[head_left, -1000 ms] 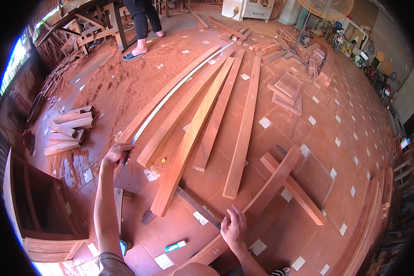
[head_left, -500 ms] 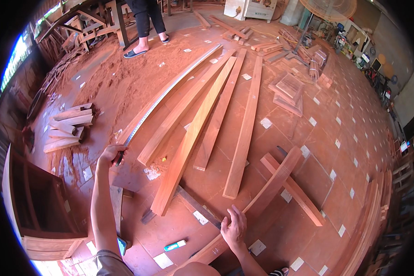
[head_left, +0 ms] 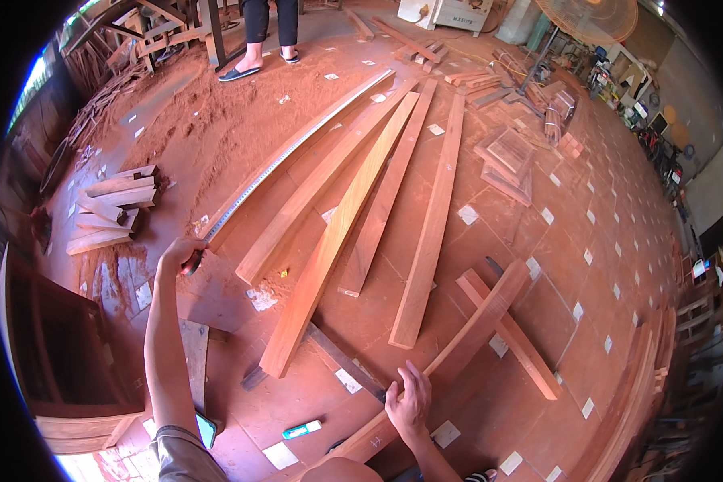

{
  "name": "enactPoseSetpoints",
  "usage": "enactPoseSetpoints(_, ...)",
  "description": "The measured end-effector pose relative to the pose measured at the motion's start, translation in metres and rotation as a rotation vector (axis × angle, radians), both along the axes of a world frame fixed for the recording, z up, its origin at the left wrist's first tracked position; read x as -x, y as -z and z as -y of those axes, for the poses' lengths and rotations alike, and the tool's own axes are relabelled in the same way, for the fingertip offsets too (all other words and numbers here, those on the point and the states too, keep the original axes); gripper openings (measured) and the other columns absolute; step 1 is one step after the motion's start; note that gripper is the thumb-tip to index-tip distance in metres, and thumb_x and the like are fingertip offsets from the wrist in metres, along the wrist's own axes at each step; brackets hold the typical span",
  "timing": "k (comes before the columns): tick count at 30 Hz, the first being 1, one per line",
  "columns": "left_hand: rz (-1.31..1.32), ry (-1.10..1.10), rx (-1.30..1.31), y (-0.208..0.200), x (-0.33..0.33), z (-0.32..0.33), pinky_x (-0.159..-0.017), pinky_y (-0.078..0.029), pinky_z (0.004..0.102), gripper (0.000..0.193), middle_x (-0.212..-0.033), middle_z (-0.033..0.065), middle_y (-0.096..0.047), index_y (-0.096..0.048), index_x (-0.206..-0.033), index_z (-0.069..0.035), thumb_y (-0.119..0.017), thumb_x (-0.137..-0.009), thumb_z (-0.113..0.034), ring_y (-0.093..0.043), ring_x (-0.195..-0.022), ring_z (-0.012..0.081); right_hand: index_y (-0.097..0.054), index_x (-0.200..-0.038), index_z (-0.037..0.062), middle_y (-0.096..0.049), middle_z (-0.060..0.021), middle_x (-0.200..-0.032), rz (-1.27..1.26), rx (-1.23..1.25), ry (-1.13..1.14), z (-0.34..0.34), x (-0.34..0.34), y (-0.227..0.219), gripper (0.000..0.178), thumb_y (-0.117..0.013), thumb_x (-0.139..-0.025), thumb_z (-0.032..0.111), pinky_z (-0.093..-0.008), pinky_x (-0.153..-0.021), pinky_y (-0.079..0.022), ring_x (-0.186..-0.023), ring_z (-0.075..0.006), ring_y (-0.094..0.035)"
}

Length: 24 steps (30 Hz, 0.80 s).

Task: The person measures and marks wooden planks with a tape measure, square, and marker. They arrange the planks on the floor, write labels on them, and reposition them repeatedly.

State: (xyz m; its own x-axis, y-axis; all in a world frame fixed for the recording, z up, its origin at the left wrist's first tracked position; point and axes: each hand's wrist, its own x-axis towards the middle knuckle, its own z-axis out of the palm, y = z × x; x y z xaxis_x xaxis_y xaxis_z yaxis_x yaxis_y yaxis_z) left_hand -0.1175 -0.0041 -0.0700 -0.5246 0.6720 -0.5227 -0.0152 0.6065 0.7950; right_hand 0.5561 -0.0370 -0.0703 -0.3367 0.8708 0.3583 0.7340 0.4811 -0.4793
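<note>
Presently | left grip (head_left: 182,251): closed round tape measure (head_left: 191,262) | blade (head_left: 255,183) extends forward along leftmost plank (head_left: 242,189) | right grip (head_left: 410,402): half-open

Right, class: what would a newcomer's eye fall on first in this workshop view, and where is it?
Most striking are the long reddish-brown boards, spread like sun rays across the middle of the floor. Along the leftmost one runs a pale tape measure, its near end in the person's left hand. At the top, left of centre, a standing person's dark trousers stand out above the sawdust.
</note>
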Motion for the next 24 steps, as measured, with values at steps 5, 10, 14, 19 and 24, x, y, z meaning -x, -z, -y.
enactPoseSetpoints(5, -0.278, 0.037, 0.039, 0.033, 0.027, 0.002, -0.057, -0.055, 0.0358, 0.018, -0.076, 0.0051, -0.072, -0.08, -0.093, -0.001, -0.079, -0.093, -0.019, -0.065, -0.059, 0.0173, -0.067, -0.125, 0.0041, -0.068, -0.0193, -0.137, 0.011, 0.004, 0.006, -0.001, 0.001, 0.003, 0.038, -0.073, -0.088, 0.007, -0.0524, -0.107, -0.051, -0.122, -0.0407, -0.066)
enactPoseSetpoints(10, -0.636, -0.202, 0.308, 0.04, 0.017, 0.011, -0.083, -0.064, 0.0387, 0.039, -0.101, 0.0126, -0.083, -0.087, -0.102, -0.006, -0.084, -0.085, -0.041, -0.08, -0.089, 0.0249, -0.067, -0.125, 0.0033, -0.068, -0.0215, -0.138, 0.028, 0.021, -0.001, 0.003, 0.001, 0.007, 0.038, -0.071, -0.088, 0.007, -0.0555, -0.106, -0.05, -0.121, -0.0436, -0.066)
enactPoseSetpoints(14, -0.721, -0.342, 0.366, 0.038, -0.012, 0.011, -0.097, -0.062, 0.0449, 0.043, -0.113, 0.0174, -0.082, -0.087, -0.112, -0.017, -0.084, -0.085, -0.051, -0.079, -0.109, 0.0338, -0.066, -0.126, 0.0021, -0.067, -0.0224, -0.14, 0.034, 0.03, -0.002, 0.003, 0.002, 0.007, 0.039, -0.07, -0.087, 0.004, -0.0564, -0.107, -0.049, -0.122, -0.045, -0.064)
enactPoseSetpoints(19, -0.705, -0.418, 0.363, 0.046, -0.024, 0.007, -0.095, -0.062, 0.0452, 0.041, -0.113, 0.0177, -0.082, -0.087, -0.111, -0.017, -0.082, -0.087, -0.049, -0.079, -0.107, 0.0351, -0.067, -0.126, 0.0017, -0.068, -0.0227, -0.139, 0.066, 0.038, -0.002, 0.001, 0.004, 0.004, 0.039, -0.069, -0.088, 0.005, -0.0563, -0.107, -0.049, -0.121, -0.0449, -0.065)
enactPoseSetpoints(24, -0.684, -0.393, 0.29, 0.065, -0.009, 0.008, -0.093, -0.063, 0.0427, 0.032, -0.102, 0.0164, -0.083, -0.087, -0.109, -0.016, -0.08, -0.086, -0.037, -0.08, -0.102, 0.0312, -0.067, -0.126, 0.0023, -0.068, -0.0209, -0.14, 0.072, 0.085, 0.021, 0.003, 0.006, 0.001, 0.038, -0.069, -0.088, 0.006, -0.0559, -0.107, -0.049, -0.122, -0.0445, -0.065)
